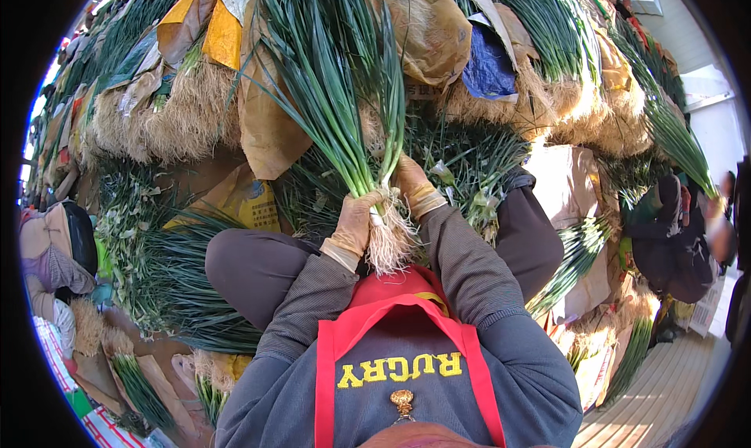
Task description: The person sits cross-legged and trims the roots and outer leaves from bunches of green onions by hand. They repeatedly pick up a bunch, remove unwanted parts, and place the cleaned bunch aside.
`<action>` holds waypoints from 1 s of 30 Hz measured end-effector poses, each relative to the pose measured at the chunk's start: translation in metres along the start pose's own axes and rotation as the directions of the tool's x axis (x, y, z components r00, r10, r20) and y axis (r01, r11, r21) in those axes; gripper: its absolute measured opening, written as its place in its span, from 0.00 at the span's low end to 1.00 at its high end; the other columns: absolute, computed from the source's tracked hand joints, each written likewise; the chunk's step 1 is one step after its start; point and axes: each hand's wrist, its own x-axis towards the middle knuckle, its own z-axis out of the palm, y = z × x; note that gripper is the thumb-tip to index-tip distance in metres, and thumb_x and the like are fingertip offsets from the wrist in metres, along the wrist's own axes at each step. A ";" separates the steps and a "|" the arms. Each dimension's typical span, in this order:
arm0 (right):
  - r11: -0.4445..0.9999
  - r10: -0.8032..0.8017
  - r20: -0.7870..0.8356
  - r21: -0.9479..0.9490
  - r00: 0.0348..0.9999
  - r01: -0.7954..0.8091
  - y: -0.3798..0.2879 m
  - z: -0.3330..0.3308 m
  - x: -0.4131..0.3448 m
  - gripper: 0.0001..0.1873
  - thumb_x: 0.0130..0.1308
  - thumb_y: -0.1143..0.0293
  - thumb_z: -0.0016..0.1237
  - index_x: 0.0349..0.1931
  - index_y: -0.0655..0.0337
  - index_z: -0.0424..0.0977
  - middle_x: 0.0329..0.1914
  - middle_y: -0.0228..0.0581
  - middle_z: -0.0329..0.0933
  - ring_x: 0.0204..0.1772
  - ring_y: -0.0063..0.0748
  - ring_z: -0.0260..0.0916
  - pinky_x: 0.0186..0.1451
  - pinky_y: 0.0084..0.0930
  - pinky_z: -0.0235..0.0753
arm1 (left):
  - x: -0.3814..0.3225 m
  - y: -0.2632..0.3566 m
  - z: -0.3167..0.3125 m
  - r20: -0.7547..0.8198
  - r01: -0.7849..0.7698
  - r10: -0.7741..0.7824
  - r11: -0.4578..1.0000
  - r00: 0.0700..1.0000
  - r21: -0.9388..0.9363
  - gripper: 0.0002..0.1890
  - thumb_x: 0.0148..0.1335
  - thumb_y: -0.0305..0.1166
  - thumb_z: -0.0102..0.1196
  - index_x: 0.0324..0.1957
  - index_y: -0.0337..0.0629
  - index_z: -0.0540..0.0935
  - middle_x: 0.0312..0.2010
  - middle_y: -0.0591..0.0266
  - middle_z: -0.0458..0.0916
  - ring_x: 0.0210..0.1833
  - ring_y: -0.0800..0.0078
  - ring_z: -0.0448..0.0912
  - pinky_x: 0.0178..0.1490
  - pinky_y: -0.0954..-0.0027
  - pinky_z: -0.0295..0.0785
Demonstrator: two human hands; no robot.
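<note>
My left hand (355,220), in a pale, soiled glove, grips the white lower stems of a bunch of green allium stalks (340,137). Its long dark leaves spread upward, away from me. The stringy pale roots (388,250) hang toward my lap, above a red apron (387,289). My right hand (415,184), gloved too, is closed around a thinner cluster of stalks (394,105) just right of the main bunch. Both clusters nearly meet at their stem bases between my hands. The fingertips of my right hand are partly hidden behind the stems.
Stacked rooted bundles (190,105) run across the far side, partly under brown sacking (431,29) and a blue sheet (488,61). Loose leaves (463,155) lie beyond my crossed legs. More stalks (199,278) lie at my left knee. Other people (669,243) sit at both sides.
</note>
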 end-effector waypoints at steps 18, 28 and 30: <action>0.838 -0.486 -0.245 -0.404 0.839 0.368 -0.001 0.002 -0.050 0.12 0.72 0.65 0.39 0.36 0.62 0.74 0.28 0.31 0.75 0.29 0.22 0.71 0.33 0.21 0.73 | 0.013 -0.021 -0.002 -0.124 -0.072 0.070 0.997 0.990 -0.012 0.07 0.52 0.20 0.55 0.35 0.37 0.79 0.28 0.63 0.79 0.26 0.73 0.76 0.29 0.71 0.73; 0.859 -0.508 -0.061 -0.103 0.859 0.501 -0.032 0.021 -0.140 0.13 0.71 0.63 0.41 0.30 0.62 0.70 0.19 0.30 0.69 0.23 0.25 0.69 0.27 0.25 0.74 | 0.014 -0.021 -0.004 -0.060 -0.094 0.090 0.994 0.994 -0.064 0.07 0.53 0.22 0.54 0.35 0.34 0.78 0.27 0.59 0.78 0.25 0.69 0.77 0.29 0.68 0.75; 0.744 -0.668 -0.168 -0.129 0.725 0.656 -0.044 0.001 -0.140 0.13 0.71 0.63 0.41 0.31 0.61 0.71 0.21 0.29 0.69 0.24 0.25 0.69 0.27 0.25 0.73 | 0.015 -0.020 -0.006 -0.071 -0.117 0.114 0.993 0.991 -0.035 0.07 0.53 0.23 0.54 0.35 0.34 0.78 0.26 0.59 0.77 0.25 0.68 0.77 0.29 0.68 0.75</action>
